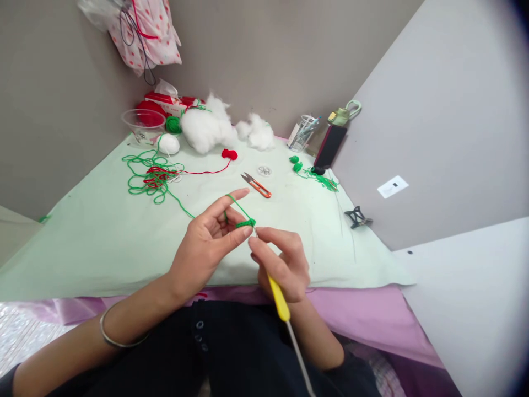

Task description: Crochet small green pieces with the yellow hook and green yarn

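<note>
My left hand (210, 231) pinches a small strip of green crochet (247, 223) between thumb and a finger. Green yarn (238, 205) runs from the strip up over the raised index finger, and a loop of it circles another finger. In my right hand (285, 262) is a crochet hook (279, 298) with a yellow handle, its thin metal tip touching the right end of the green strip. From the left hand the yarn trails back to a loose green tangle (138, 171) with red yarn in it. Thread snips (257, 186) with orange handles lie beyond the hands.
White stuffing (206, 127), a white yarn ball (168, 144) and a clear tub (144, 127) stand at the back. A small red knitted piece (229, 155) lies mid-table. To the right are green pieces (298, 166), a phone (330, 146), a bottle (339, 117) and a pen cup (302, 133).
</note>
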A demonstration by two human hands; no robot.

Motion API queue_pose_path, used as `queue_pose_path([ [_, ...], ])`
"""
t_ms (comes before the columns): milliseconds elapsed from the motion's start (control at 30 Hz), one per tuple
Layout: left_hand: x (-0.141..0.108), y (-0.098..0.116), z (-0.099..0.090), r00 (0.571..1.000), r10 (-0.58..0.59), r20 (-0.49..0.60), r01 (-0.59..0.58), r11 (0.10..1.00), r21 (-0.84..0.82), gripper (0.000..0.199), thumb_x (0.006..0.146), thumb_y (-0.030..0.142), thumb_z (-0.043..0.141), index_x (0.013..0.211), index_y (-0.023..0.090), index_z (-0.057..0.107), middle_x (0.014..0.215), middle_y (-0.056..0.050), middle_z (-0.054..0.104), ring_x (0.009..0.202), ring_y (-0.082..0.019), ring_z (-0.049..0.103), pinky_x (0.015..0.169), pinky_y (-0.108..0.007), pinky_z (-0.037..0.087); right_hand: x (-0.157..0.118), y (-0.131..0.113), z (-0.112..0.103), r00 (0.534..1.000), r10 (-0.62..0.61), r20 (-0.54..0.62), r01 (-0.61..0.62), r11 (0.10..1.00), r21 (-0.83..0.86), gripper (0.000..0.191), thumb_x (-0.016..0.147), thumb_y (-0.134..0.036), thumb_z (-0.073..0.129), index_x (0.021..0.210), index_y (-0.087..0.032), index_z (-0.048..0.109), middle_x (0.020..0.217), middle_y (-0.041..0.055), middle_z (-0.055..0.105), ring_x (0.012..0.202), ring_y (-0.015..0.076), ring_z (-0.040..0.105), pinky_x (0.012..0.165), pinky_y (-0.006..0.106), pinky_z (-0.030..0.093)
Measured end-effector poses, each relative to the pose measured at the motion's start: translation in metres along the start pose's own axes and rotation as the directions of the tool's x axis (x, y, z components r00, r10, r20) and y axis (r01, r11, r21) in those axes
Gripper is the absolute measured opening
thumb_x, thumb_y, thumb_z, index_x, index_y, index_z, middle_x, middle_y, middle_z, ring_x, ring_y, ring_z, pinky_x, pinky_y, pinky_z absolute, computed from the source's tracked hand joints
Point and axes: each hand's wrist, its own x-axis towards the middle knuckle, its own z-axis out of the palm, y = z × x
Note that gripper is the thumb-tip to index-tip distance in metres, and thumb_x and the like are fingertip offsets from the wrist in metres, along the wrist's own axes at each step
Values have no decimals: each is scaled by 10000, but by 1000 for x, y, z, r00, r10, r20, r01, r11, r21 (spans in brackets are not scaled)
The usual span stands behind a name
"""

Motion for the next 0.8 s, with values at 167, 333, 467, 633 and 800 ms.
queue_pose_path([
  [167, 4, 2, -2, 998, -62, 12, 63, 991, -115, 500, 814, 216, 864, 1300, 264, 758, 848, 27, 617, 810, -118, 583, 786, -230, 502, 5, 1, 3, 988, 152, -33, -145, 975, 167, 309, 1010, -163, 598, 1248, -297, 742, 1073, 69, 780, 884, 202, 742, 672, 358, 640],
  [333, 4, 0, -3, 1000, -25, 8, 26, 998, -52, 399, 822, 238, 862, 1215, 271, 799, 930, -4, 661, 910, -147, 602, 833, -247, 512, 14, 2, 1, 956, 292, -18, -277, 924, 263, 222, 1037, -192, 561, 1133, -276, 743, 912, 45, 770, 886, 213, 752, 692, 377, 630],
  [467, 4, 0, -2, 1000, 0, -10, 0, 1000, 4, 361, 833, 270, 853, 1190, 260, 800, 945, -12, 679, 888, -153, 605, 843, -272, 524, 13, 0, 0, 954, 300, -16, -287, 923, 256, 212, 1034, -186, 566, 1119, -271, 740, 907, 44, 768, 882, 209, 748, 702, 381, 635],
  [633, 1, -1, 2, 1000, 7, -21, -8, 999, -44, 508, 805, 206, 875, 1295, 279, 758, 871, 20, 658, 819, -121, 583, 813, -238, 505, 0, -1, 8, 988, 154, -29, -153, 988, 17, 314, 985, -129, 634, 1205, -322, 747, 1052, 59, 757, 903, 202, 744, 684, 357, 647],
  [800, 3, 1, -2, 938, -293, 183, 339, 885, -320, 480, 819, 256, 876, 1282, 197, 764, 690, 62, 517, 548, -31, 358, 522, -155, 344, -3, 1, 11, 992, 106, -70, -106, 994, -3, 340, 980, -118, 634, 1223, -327, 748, 1033, 51, 748, 919, 196, 734, 729, 354, 647],
])
